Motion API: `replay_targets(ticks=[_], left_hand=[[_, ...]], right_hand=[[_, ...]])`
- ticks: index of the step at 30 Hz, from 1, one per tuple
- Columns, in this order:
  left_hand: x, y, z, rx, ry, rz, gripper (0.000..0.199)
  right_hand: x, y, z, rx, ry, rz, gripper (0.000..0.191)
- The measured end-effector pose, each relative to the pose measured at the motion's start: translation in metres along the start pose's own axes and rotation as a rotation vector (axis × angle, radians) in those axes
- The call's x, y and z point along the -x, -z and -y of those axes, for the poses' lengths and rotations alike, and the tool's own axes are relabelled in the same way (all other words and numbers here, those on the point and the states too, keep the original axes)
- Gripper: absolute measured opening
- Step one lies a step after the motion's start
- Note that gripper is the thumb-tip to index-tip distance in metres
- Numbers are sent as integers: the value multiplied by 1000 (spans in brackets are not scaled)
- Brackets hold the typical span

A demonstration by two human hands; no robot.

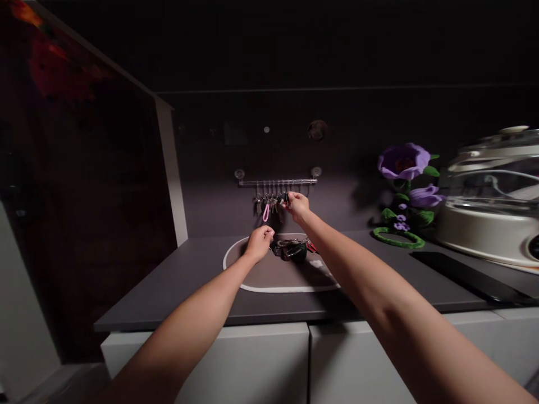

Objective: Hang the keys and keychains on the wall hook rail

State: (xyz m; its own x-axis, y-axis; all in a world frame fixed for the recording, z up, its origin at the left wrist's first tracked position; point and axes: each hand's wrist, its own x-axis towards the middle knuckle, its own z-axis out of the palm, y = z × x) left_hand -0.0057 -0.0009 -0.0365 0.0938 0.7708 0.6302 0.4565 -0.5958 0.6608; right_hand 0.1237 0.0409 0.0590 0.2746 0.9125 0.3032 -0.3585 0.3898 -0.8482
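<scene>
Several keys point(259, 206) and a pink loop point(266, 212) hang from hooks on a wall-mounted rail point(278, 182). My right hand point(297, 205) is raised just under the rail's right half, its fingers pinched on a small dark item among the hanging keys. Lower down, my left hand point(260, 242) is closed at the left end of a pile of keys and dark items point(293, 251); what its fingertips hold is too small to make out. The pile lies on a brown mat with a white rim point(273, 289), with something red at its right end.
Purple crocheted flowers point(404, 161) with a green ring base stand to the right on the grey counter point(168, 292). Beside them are a cream appliance with a clear cover point(488, 224) and a flat black object point(467, 275). A partition edge rises at the left.
</scene>
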Motion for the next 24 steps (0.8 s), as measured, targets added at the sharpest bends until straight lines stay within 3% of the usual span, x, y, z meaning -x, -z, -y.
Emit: replay_targets(ticks=[8, 24], left_hand=[[-2, -1, 3, 0, -7, -2, 13], [-4, -2, 7, 11, 16, -6, 13]], right_hand=[[-21, -13, -6, 13, 8, -61, 10], [-21, -16, -10, -82, -44, -148, 13]])
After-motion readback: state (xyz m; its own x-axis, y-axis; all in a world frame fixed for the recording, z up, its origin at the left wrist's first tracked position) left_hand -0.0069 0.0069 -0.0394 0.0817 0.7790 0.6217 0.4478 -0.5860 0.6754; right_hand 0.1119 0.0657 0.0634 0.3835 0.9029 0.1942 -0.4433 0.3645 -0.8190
